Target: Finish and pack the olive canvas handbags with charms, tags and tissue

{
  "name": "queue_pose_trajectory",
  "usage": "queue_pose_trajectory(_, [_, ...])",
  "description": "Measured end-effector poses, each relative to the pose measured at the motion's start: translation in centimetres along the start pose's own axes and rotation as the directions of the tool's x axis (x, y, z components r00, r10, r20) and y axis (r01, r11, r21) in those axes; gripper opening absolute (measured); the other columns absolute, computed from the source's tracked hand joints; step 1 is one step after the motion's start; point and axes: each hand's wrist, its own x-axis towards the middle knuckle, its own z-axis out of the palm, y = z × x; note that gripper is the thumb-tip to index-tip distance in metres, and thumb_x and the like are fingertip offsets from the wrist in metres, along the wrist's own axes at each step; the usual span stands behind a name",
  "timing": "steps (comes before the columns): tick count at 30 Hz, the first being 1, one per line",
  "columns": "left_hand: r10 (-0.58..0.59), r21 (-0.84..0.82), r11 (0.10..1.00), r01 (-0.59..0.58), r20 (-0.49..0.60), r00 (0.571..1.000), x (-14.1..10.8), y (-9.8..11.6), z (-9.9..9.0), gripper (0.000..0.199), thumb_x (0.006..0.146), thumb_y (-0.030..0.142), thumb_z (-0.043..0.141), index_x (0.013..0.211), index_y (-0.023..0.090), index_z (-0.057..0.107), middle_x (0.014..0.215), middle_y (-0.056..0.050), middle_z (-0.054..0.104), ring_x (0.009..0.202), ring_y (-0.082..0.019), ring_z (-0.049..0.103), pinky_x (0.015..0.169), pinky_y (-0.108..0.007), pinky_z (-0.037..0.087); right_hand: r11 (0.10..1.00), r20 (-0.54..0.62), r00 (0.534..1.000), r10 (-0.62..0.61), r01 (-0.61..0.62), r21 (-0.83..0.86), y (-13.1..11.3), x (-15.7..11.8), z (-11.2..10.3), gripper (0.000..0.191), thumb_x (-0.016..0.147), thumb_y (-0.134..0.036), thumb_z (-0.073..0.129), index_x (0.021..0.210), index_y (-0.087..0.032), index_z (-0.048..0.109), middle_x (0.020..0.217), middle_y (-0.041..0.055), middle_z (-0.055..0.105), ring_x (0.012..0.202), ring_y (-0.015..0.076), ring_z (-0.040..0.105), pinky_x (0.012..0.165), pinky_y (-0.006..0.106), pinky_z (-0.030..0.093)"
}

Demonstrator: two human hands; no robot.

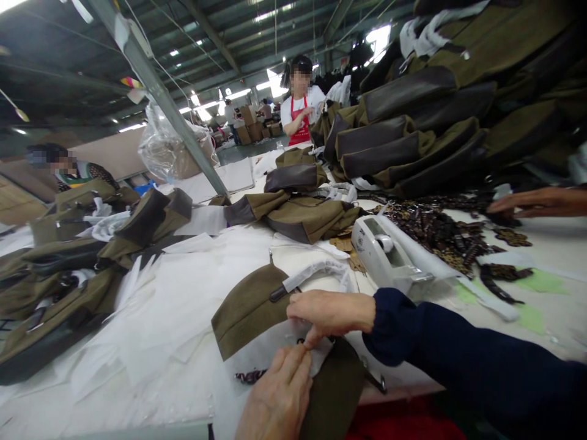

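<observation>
An olive-green bag (250, 305) lies in front of me, its handle (318, 272) wrapped in white material. Across its middle is a sheet of thin white paper (261, 345). My right hand (332, 308), in a dark blue sleeve, bends its fingers and thumb onto this paper from the right. Close below, my left hand (279, 391) presses its fingers together on the paper, fingertips near my right thumb. A dark brown linked chain (250, 376) shows at the paper's lower left edge. A small dark round piece shows between my hands. What lies beneath my fingers is hidden.
A grey-white tape dispenser (383, 250) stands right of the bag. Beyond it lie heaped dark chains (440, 235), with another person's hand (541, 203) there. Olive bags pile up at right (403, 128) and left (59, 293). White sheets (165, 318) cover the table. Two co-workers stand farther back.
</observation>
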Motion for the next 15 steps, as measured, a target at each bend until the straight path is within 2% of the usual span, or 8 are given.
queue_pose_trajectory(2, [0.005,0.002,1.0,-0.005,-0.008,1.0,-0.1,0.0,0.1,0.032,0.095,0.012,0.04,0.116,0.012,0.064,0.11,-0.011,0.073,0.099,-0.022,0.07,0.086,-0.032,0.061,0.999,-0.047,0.999,-0.006,0.004,-0.043,-0.8,-0.7,0.4,0.023,0.076,-0.02,0.077,0.094,-0.015,0.064,0.092,0.004,0.062,0.079,0.0169,0.057,0.064,0.025,0.039])
queue_pose_trajectory(6, [0.032,-0.025,0.999,-0.032,-0.017,0.999,-0.4,0.0,0.4,0.032,0.096,0.012,0.039,0.116,0.009,0.064,0.111,-0.011,0.072,0.103,-0.022,0.069,0.089,-0.031,0.06,0.998,-0.254,0.967,-0.022,0.007,-0.061,-2.0,-2.7,2.6,0.008,0.086,-0.01,0.062,0.09,-0.016,0.059,0.092,0.0033,0.059,0.079,0.0147,0.053,0.064,0.025,0.037])
queue_pose_trajectory(11, [0.001,-0.068,0.998,-0.005,-0.047,0.999,-0.6,0.2,0.7,0.031,0.096,0.01,0.041,0.114,0.01,0.066,0.113,-0.01,0.071,0.104,-0.022,0.068,0.093,-0.032,0.058,1.0,-0.411,0.911,-0.026,0.026,-0.005,-1.0,-3.5,6.5,0.009,0.091,-0.013,0.057,0.084,-0.018,0.056,0.088,0.0004,0.054,0.076,0.0131,0.049,0.063,0.024,0.035])
queue_pose_trajectory(15, [-0.014,-0.091,0.996,0.007,-0.075,0.997,-0.7,0.4,0.8,0.032,0.098,0.012,0.038,0.112,0.011,0.066,0.106,-0.01,0.072,0.098,-0.02,0.069,0.09,-0.031,0.06,0.996,-0.518,0.852,-0.079,0.047,-0.073,-0.4,-3.5,8.7,0.015,0.095,-0.014,0.052,0.082,-0.018,0.056,0.084,0.001,0.053,0.075,0.0145,0.046,0.062,0.026,0.033])
